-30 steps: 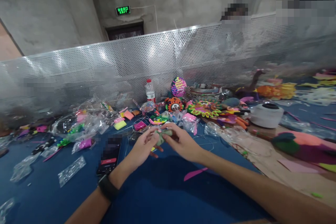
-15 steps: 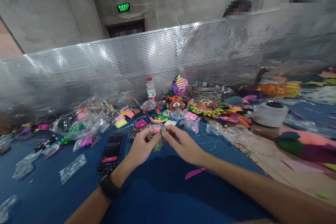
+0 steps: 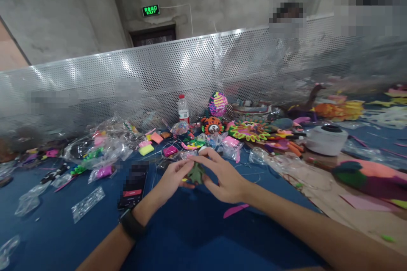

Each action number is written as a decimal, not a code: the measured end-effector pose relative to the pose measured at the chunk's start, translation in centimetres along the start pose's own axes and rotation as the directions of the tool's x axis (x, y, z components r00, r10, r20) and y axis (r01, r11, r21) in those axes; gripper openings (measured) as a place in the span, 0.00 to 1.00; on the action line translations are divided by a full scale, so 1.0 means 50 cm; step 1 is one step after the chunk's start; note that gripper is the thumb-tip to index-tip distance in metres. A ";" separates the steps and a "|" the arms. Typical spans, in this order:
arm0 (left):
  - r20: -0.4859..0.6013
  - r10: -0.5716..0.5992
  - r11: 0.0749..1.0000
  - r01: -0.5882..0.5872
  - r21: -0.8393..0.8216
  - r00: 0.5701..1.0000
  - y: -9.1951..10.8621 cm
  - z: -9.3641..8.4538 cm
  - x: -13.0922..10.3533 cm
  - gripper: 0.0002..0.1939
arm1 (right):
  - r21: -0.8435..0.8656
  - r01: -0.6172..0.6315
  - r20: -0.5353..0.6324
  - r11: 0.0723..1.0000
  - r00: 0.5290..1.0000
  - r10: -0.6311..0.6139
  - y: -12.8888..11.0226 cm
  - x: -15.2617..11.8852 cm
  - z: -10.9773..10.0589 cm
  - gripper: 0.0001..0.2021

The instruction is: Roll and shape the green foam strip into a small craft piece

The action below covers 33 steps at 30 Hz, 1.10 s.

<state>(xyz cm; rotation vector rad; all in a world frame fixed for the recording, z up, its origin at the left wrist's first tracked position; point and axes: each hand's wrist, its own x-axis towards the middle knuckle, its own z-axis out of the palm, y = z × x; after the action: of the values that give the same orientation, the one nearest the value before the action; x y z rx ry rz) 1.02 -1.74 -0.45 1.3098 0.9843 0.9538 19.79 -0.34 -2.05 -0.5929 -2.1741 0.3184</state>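
Between my two hands, just above the blue table, is a small dull-green piece of modelling clay (image 3: 196,173) with an uneven, lobed outline. My left hand (image 3: 171,181), with a dark watch on its wrist, closes on the clay's left side. My right hand (image 3: 225,180) curls over its top and right side, thumb below and fingers above. The fingertips of both hands meet at the clay's upper edge and hide part of it. A pink plastic clay knife (image 3: 235,210) lies on the table below my right hand.
A phone (image 3: 133,186) lies left of my hands. Behind them are clay packets (image 3: 146,149), a red-capped bottle (image 3: 183,110), a round orange clay face (image 3: 213,125) and a petalled clay piece (image 3: 249,130). A white tub (image 3: 327,140) stands right. A perforated metal screen (image 3: 159,80) runs behind.
My right hand has turned and spread over the green clay, its fingers now on top. The clay shows a wider, lobed face. Other things stay in place.
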 end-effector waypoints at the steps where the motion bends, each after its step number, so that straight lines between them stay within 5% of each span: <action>1: 0.002 0.005 1.000 -0.005 0.001 1.000 0.001 0.000 -0.001 0.29 | -0.007 0.011 -0.003 1.000 1.000 -0.011 0.000 -0.001 -0.001 0.27; 7: 0.002 0.013 0.998 -0.013 -0.069 1.000 0.001 -0.003 0.002 0.28 | 0.017 0.034 0.067 0.999 0.997 -0.035 0.012 0.003 0.005 0.34; 13: 0.071 -0.073 0.996 0.077 -0.053 0.995 -0.002 -0.005 0.005 0.34 | 0.000 -0.102 -0.062 0.995 0.993 0.102 0.025 0.012 0.009 0.08; 16: 0.128 0.000 0.999 -0.004 0.035 0.992 -0.003 0.003 -0.003 0.35 | -0.003 -0.186 -0.132 0.983 0.974 0.184 0.025 0.014 0.005 0.09; 21: 0.126 0.104 0.975 -0.127 0.184 0.987 -0.010 0.012 -0.008 0.39 | 0.048 -0.182 -0.079 0.982 0.980 0.185 0.015 0.013 -0.003 0.17; 26: 0.067 0.125 0.962 -0.137 0.235 0.990 -0.005 0.012 -0.006 0.30 | 0.097 -0.039 0.021 0.995 0.999 0.037 0.007 0.010 -0.006 0.23; 33: 0.040 0.089 0.962 -0.096 0.256 0.995 0.002 0.011 -0.006 0.28 | 0.203 -0.124 0.010 0.971 0.992 0.125 0.013 0.009 0.008 0.19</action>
<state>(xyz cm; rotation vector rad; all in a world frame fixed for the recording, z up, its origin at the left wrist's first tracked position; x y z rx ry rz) 1.47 -2.18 -0.35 1.5947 1.0584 0.8962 19.42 0.45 -2.25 -0.6141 -2.0738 0.5994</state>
